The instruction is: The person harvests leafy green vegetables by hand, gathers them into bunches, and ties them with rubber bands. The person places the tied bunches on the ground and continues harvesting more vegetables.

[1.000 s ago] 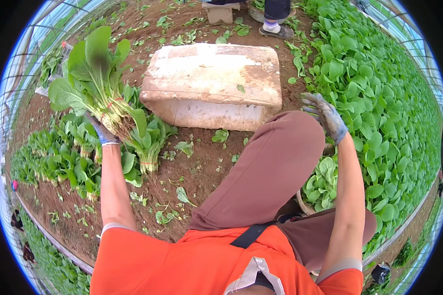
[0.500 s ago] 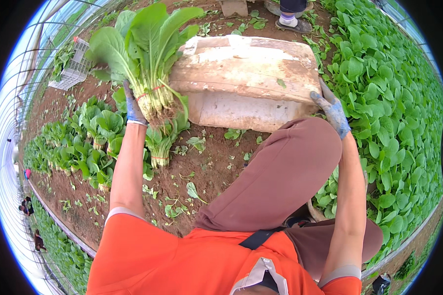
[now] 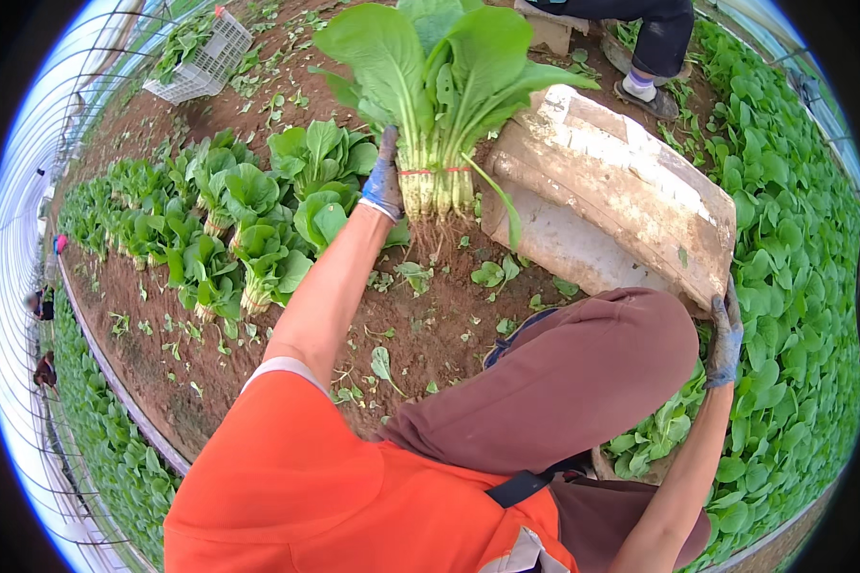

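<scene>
Above the brown dirt bed, the left hand holds up a bunch of greens. Its gloved fingers are wrapped tight around the stems, next to a thin red band. The roots hang down, and dirt could fall off them. The bunch is big and leafy, so it could slip or lose leaves if the grip gets loose. The right hand rests by the white foam box, near the brown knee; I cannot tell how its fingers are set. More cut bunches lie in a row on the dirt. Green plants grow on the right. A white crate sits far off. Another person's foot stands behind the box, under a plastic tunnel roof
</scene>
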Demonstrator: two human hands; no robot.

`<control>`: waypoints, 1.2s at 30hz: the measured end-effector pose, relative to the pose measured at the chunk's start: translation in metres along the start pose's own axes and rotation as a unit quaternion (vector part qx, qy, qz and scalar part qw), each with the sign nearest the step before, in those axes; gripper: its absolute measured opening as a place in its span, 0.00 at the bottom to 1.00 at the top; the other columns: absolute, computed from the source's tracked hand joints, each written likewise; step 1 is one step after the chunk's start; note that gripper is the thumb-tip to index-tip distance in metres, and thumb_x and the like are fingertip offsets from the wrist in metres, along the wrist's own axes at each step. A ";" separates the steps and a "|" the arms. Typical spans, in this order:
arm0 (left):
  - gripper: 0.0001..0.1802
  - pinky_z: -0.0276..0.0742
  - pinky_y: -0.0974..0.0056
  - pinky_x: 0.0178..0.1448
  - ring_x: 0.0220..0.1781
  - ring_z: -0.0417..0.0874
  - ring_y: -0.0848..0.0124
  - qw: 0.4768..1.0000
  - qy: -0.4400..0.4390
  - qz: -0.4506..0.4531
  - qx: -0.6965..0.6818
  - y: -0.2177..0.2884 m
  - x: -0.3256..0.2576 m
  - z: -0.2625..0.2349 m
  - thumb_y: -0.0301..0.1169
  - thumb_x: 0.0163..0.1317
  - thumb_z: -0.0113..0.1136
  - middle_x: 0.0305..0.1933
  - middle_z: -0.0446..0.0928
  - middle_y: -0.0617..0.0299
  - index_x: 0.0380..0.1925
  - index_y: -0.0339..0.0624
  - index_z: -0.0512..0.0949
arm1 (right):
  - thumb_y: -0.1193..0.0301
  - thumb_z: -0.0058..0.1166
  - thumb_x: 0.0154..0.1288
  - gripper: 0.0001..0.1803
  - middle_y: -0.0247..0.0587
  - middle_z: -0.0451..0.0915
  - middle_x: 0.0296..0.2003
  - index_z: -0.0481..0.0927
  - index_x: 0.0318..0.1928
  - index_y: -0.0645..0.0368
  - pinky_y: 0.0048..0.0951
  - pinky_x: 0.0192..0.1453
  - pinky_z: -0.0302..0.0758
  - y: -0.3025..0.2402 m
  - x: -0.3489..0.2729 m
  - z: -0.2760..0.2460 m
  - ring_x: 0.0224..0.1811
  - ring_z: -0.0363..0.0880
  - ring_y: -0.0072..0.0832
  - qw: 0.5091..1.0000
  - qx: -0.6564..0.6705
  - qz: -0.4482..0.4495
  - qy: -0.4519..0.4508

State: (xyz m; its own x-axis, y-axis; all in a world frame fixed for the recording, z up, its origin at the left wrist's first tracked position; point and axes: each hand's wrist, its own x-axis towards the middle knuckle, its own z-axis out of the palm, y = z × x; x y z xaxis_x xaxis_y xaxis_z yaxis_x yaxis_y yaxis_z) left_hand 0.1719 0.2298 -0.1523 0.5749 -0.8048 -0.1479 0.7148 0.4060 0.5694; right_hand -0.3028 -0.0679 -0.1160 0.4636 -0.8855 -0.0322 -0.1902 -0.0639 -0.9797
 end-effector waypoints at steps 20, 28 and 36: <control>0.59 0.76 0.57 0.56 0.57 0.76 0.57 0.647 0.242 -0.146 0.708 0.046 0.088 -0.143 0.44 0.42 0.78 0.63 0.68 0.41 0.68 0.29 0.53 | 0.64 0.50 0.70 0.24 0.41 0.77 0.55 0.71 0.62 0.62 0.28 0.58 0.69 0.044 -0.011 -0.060 0.54 0.76 0.28 0.986 0.053 0.144 0.071; 0.36 0.70 0.57 0.63 0.59 0.75 0.51 0.566 0.152 0.141 0.798 0.011 0.013 -0.148 0.40 0.50 0.70 0.56 0.75 0.43 0.57 0.35 0.70 | 0.64 0.51 0.70 0.23 0.44 0.78 0.54 0.71 0.61 0.63 0.26 0.50 0.75 0.093 -0.030 -0.093 0.48 0.79 0.25 0.973 0.059 0.218 0.043; 0.38 0.70 0.56 0.62 0.58 0.74 0.52 0.634 0.226 0.196 0.713 -0.020 -0.016 -0.130 0.36 0.47 0.72 0.54 0.71 0.44 0.57 0.30 0.68 | 0.70 0.51 0.70 0.19 0.46 0.80 0.50 0.73 0.57 0.67 0.28 0.54 0.76 0.119 -0.031 -0.082 0.48 0.80 0.28 0.965 0.062 0.252 -0.029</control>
State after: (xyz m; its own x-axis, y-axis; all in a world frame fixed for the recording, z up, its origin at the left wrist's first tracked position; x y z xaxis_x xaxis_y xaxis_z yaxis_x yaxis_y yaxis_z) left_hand 0.2004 0.2906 -0.2668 0.8826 -0.4264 0.1981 -0.4204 -0.5271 0.7385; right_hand -0.4113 -0.0855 -0.2150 0.3869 -0.7627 -0.5183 -0.3011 0.4267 -0.8528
